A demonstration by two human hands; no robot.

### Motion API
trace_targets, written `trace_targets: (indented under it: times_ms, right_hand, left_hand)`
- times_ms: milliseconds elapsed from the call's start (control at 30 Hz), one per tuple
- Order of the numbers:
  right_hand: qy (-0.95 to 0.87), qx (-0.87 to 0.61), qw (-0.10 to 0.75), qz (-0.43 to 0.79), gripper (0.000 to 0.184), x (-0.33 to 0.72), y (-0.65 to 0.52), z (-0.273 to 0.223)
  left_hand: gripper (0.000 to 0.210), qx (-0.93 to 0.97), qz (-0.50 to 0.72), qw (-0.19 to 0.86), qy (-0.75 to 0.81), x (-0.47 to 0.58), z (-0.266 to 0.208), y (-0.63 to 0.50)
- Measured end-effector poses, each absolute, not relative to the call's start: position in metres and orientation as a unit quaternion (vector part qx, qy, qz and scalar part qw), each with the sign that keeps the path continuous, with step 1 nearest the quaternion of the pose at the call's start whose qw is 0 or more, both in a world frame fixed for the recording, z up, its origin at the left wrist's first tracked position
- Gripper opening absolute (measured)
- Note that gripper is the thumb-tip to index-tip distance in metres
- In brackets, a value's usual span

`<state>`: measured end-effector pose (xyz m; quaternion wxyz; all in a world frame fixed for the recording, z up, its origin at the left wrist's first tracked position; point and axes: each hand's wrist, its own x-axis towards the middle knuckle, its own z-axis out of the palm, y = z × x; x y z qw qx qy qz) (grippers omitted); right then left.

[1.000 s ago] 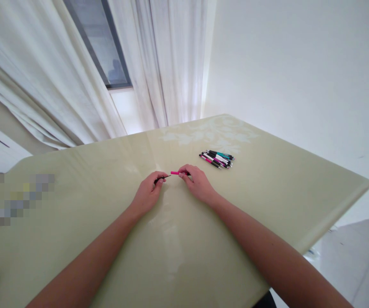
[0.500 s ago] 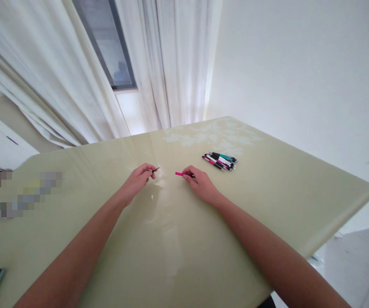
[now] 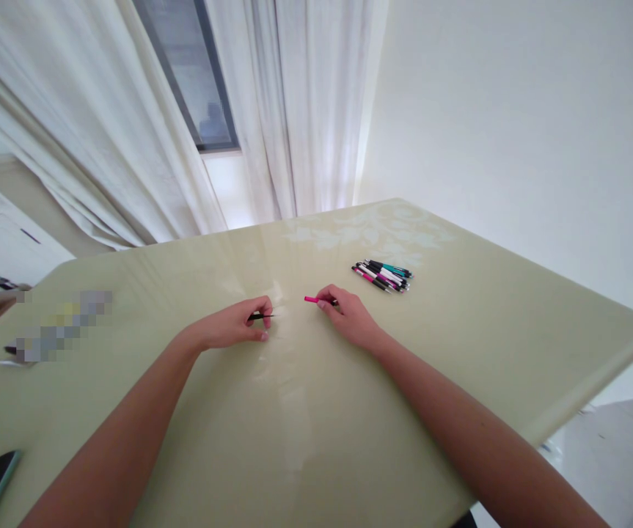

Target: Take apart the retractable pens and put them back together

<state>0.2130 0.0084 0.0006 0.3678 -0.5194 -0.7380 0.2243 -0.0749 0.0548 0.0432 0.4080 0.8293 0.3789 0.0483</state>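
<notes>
left hand (image 3: 238, 323) turned, holding black piece (image 3: 255, 317) — right hand (image 3: 346, 313), pink tube (image 3: 310, 299)

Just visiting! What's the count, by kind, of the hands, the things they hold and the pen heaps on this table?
Hands: 2 (left hand, right hand)
Held things: 2 (black piece, pink piece)
Pen heap: 1 (pens overlap too much to count singly)
Total: 5

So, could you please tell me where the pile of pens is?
In the head view, the pile of pens lies on the table, just beyond and to the right of the person's right hand.
</notes>
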Motion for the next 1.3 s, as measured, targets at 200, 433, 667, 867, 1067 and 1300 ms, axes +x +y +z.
trace_targets:
  times_ms: [200, 433, 667, 867, 1067, 1300]
  right_hand:
    - [-0.777, -0.477, 0.355, 0.207, 0.009, 0.211, 0.005, 0.003]
    - [-0.803, -0.418, 0.356, 0.232, 0.009, 0.202, -0.002, 0.006]
    - [-0.8, -0.425, 0.357, 0.225, 0.009, 0.199, -0.004, 0.009]
    - [-0.803, -0.424, 0.352, 0.229, 0.01, 0.2, -0.004, 0.009]
    - [-0.798, -0.422, 0.363, 0.23, 0.011, 0.199, -0.005, 0.012]
    - [-0.793, -0.412, 0.361, 0.268, 0.012, 0.2, -0.005, 0.012]
  left_hand:
    - [0.019, 0.822, 0.106, 0.407, 0.383, -0.065, 0.037, 0.051]
    - [0.016, 0.791, 0.207, 0.437, 0.375, -0.042, 0.045, 0.039]
    - [0.019, 0.778, 0.228, 0.456, 0.367, -0.037, 0.048, 0.036]
    - [0.023, 0.776, 0.231, 0.457, 0.369, -0.037, 0.053, 0.035]
    - [0.025, 0.767, 0.261, 0.448, 0.378, -0.038, 0.056, 0.035]
    - [0.023, 0.781, 0.237, 0.439, 0.376, -0.034, 0.053, 0.034]
